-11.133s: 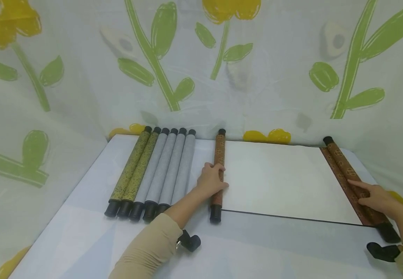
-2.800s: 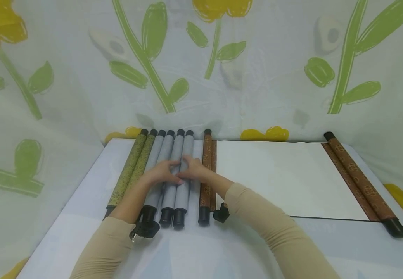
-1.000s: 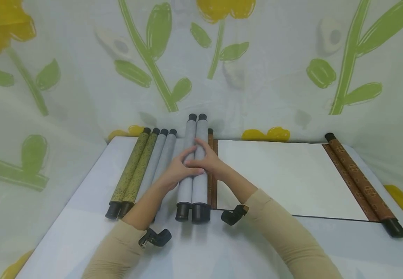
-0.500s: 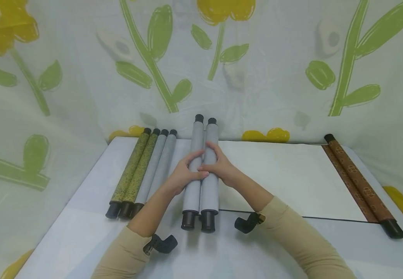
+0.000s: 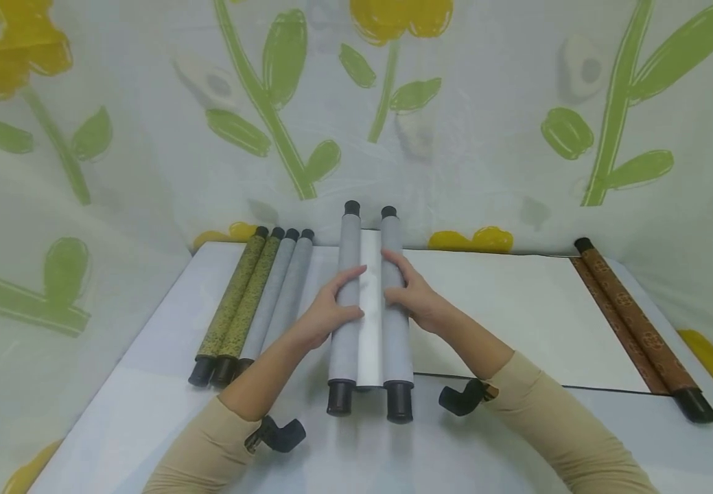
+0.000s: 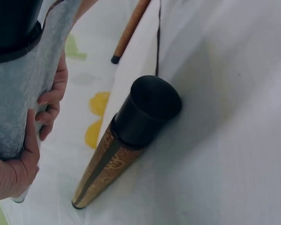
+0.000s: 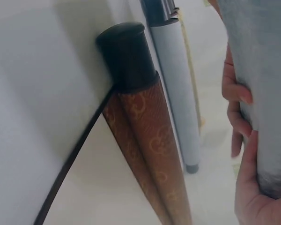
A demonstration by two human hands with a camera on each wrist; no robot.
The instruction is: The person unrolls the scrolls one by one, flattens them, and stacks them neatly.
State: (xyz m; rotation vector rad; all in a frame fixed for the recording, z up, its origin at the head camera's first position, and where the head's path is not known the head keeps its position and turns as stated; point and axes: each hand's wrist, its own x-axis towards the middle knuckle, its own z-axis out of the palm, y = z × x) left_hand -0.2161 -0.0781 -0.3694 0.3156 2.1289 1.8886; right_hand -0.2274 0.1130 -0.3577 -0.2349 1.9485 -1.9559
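Note:
A grey hanging scroll with two black-capped rollers is held up above the table in the head view. My left hand [image 5: 330,310] grips its left roller [image 5: 345,350], and my right hand [image 5: 419,296] grips its right roller [image 5: 397,350]. Between the rollers a narrow white strip [image 5: 370,343] of the scroll shows. Below lies a brown patterned scroll, its pale sheet [image 5: 504,315] spread out to its right roller [image 5: 637,322]. The grey scroll hides its left roller in the head view; that brown roller [image 7: 152,136] appears in the right wrist view and, black cap [image 6: 150,110] foremost, in the left wrist view.
Left on the white table [image 5: 146,412] lie two yellow-green rollers [image 5: 232,302] and two grey rollers [image 5: 285,288], side by side. A white curtain [image 5: 486,137] printed with yellow flowers and green leaves hangs behind the table. A black camera mount sits on each wrist.
Earlier my hands rested on the brown scroll's two rollers. Since then they have picked up the grey scroll from the row, carried it right over the brown left roller, and drawn its rollers apart.

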